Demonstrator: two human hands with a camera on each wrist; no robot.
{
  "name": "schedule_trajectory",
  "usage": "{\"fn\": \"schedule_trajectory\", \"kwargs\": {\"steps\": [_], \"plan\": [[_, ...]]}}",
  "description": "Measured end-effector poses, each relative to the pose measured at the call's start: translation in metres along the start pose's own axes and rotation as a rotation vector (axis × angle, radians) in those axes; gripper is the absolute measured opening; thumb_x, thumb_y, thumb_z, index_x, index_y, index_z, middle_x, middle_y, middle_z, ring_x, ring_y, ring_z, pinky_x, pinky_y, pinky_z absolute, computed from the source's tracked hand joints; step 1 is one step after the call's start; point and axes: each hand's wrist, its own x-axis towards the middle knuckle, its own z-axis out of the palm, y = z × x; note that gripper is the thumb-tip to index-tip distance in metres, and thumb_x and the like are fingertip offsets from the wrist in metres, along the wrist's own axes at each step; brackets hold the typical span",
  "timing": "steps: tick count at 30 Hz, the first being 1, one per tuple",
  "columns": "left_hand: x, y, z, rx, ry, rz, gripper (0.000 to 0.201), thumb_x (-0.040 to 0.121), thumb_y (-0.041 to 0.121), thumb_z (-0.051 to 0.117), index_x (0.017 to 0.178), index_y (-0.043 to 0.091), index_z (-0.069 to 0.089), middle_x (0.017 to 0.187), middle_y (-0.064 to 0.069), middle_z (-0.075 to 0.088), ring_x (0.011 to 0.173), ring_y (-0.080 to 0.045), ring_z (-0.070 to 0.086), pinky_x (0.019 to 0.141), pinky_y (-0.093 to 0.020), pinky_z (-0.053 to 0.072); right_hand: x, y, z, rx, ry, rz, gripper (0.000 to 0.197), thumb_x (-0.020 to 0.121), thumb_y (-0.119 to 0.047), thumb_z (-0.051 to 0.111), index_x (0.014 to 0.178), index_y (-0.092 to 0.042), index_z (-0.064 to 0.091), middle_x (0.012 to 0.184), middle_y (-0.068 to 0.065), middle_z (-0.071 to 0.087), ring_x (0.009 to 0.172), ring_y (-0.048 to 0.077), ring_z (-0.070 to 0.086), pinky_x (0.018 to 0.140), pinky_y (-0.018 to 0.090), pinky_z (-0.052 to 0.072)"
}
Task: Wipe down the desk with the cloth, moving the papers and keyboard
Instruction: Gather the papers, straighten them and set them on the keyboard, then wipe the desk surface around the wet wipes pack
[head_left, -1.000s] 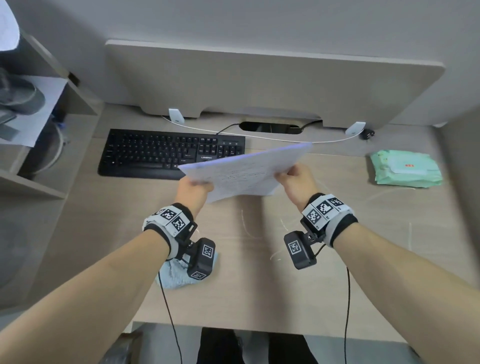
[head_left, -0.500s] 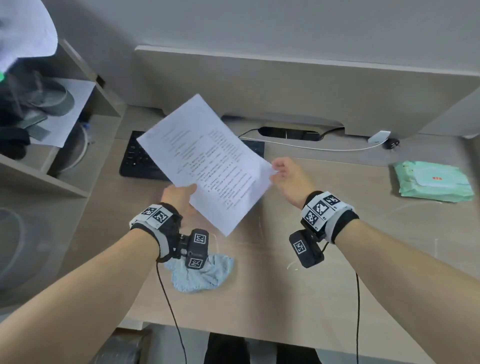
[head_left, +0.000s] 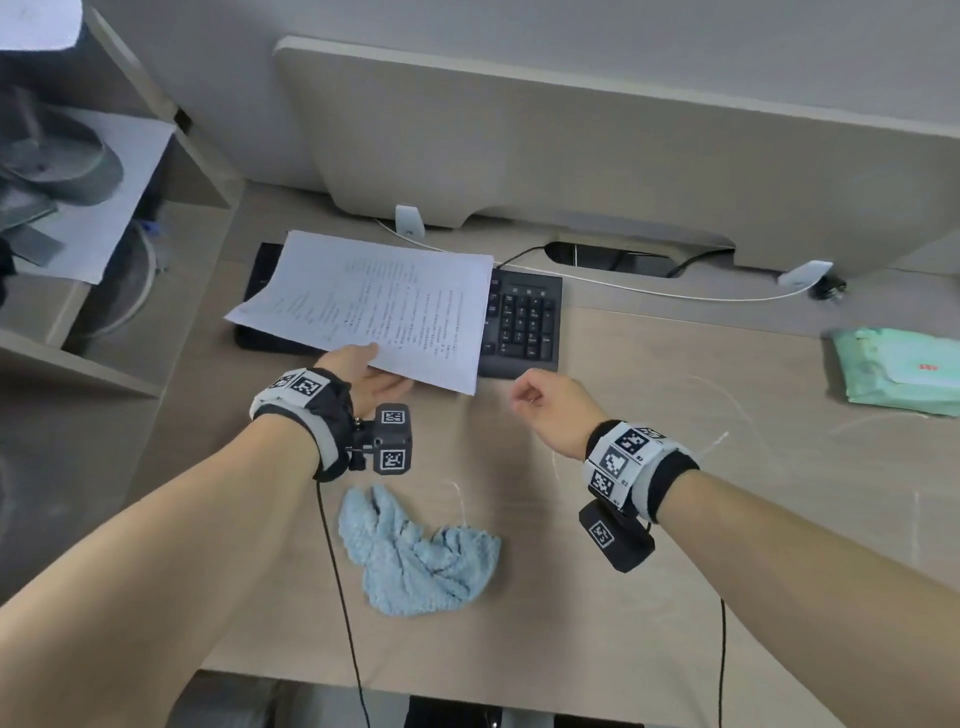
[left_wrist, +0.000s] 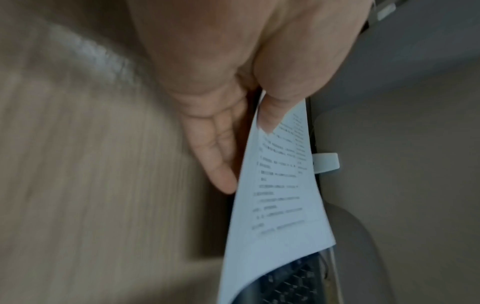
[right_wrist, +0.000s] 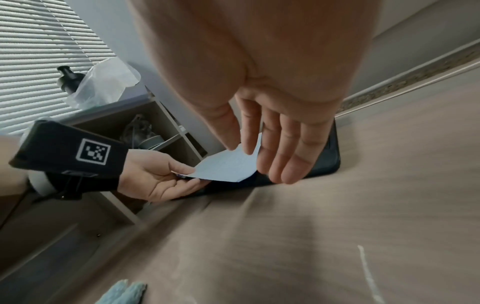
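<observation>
My left hand (head_left: 371, 371) pinches the near edge of the printed papers (head_left: 384, 306), thumb on top and fingers beneath, as the left wrist view confirms at the papers (left_wrist: 275, 185). The sheets lie over the left part of the black keyboard (head_left: 524, 322). My right hand (head_left: 545, 402) hovers just right of the papers above the desk (head_left: 675, 571), fingers relaxed and holding nothing; the right wrist view shows its fingers (right_wrist: 272, 148) spread near the papers (right_wrist: 223, 166). A crumpled light blue cloth (head_left: 415, 556) lies on the desk near the front, between my forearms.
A green pack of wipes (head_left: 904, 369) sits at the right desk edge. An open shelf unit (head_left: 104, 270) stands left of the desk. A back panel (head_left: 571, 156) with a white cable (head_left: 649, 293) borders the far side. White streaks mark the desk surface.
The papers went from held up in both hands to lying over the keyboard's left part. My right hand let go and drew back; my left still pinches them.
</observation>
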Motion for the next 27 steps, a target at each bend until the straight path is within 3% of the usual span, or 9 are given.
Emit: {"fn": "schedule_trajectory", "kwargs": {"steps": [2,8,11,14,16,18,22,24,27], "plan": [[0.000,0.002,-0.005,0.125,0.003,-0.041,0.017,0.102,0.018,0.047,0.115,0.009,0.053,0.107,-0.017,0.065,0.087,-0.028,0.067,0.064,-0.040,0.053,0.000,-0.003,0.006,-0.018,-0.023,0.004,0.007,0.092,-0.016,0.057,0.093,-0.022,0.060,0.098,0.001,0.065,0.092,0.021,0.061,0.089,0.035,0.050],[-0.010,-0.008,-0.036,0.266,0.064,-0.075,0.025,0.098,0.024,0.057,0.112,0.004,0.053,0.103,-0.017,0.067,0.089,-0.027,0.066,0.065,-0.036,0.054,-0.013,-0.017,0.024,-0.127,-0.111,-0.051,0.012,0.093,-0.019,0.056,0.103,-0.021,0.061,0.102,0.000,0.065,0.090,0.019,0.060,0.084,0.029,0.048],[-0.022,-0.017,-0.060,0.366,0.183,0.005,0.015,0.099,0.019,0.053,0.098,0.004,0.057,0.096,-0.015,0.066,0.079,-0.026,0.065,0.071,-0.041,0.056,-0.029,-0.030,0.040,-0.266,-0.231,-0.158,0.029,0.094,-0.023,0.056,0.122,-0.019,0.057,0.116,0.002,0.064,0.099,0.018,0.060,0.095,0.035,0.048],[-0.040,-0.037,-0.102,0.581,0.378,0.177,0.021,0.088,0.027,0.062,0.104,0.013,0.064,0.089,-0.013,0.070,0.077,-0.029,0.069,0.083,-0.048,0.058,-0.055,-0.044,0.070,-0.453,-0.376,-0.309,0.050,0.094,-0.034,0.056,0.141,-0.025,0.042,0.137,0.003,0.052,0.119,0.025,0.056,0.102,0.041,0.045],[-0.060,-0.058,-0.130,0.924,0.481,0.268,0.023,0.084,0.031,0.062,0.100,0.016,0.068,0.097,-0.012,0.071,0.094,-0.033,0.068,0.092,-0.039,0.053,-0.072,-0.047,0.093,-0.561,-0.441,-0.379,0.058,0.092,-0.041,0.057,0.145,-0.028,0.035,0.143,0.003,0.044,0.118,0.031,0.056,0.097,0.042,0.047],[-0.076,-0.083,-0.157,1.149,0.531,0.323,0.025,0.088,0.027,0.060,0.110,0.017,0.068,0.111,-0.013,0.069,0.110,-0.034,0.062,0.096,-0.037,0.047,-0.087,-0.047,0.117,-0.635,-0.508,-0.429,0.065,0.089,-0.046,0.058,0.146,-0.029,0.032,0.146,0.005,0.039,0.118,0.034,0.055,0.095,0.043,0.048],[-0.084,-0.119,-0.200,1.367,0.498,0.335,0.042,0.088,0.023,0.056,0.129,0.017,0.055,0.133,-0.018,0.055,0.127,-0.036,0.048,0.106,-0.043,0.041,-0.102,-0.037,0.149,-0.848,-0.516,-0.474,0.071,0.090,-0.046,0.058,0.149,-0.027,0.023,0.154,0.010,0.022,0.125,0.041,0.042,0.100,0.046,0.042],[-0.085,-0.135,-0.210,1.425,0.480,0.295,0.048,0.089,0.024,0.056,0.136,0.018,0.048,0.145,-0.015,0.045,0.129,-0.039,0.045,0.108,-0.044,0.038,-0.103,-0.032,0.155,-0.936,-0.453,-0.498,0.069,0.094,-0.041,0.055,0.150,-0.024,0.020,0.152,0.012,0.024,0.123,0.040,0.040,0.095,0.042,0.042],[-0.085,-0.145,-0.205,1.506,0.462,0.277,0.054,0.090,0.026,0.054,0.142,0.022,0.041,0.158,-0.008,0.026,0.136,-0.039,0.037,0.112,-0.044,0.034,-0.094,-0.020,0.147,-0.948,-0.403,-0.410,0.064,0.093,-0.033,0.055,0.149,-0.023,0.026,0.151,0.009,0.022,0.132,0.042,0.030,0.091,0.042,0.049]]}}
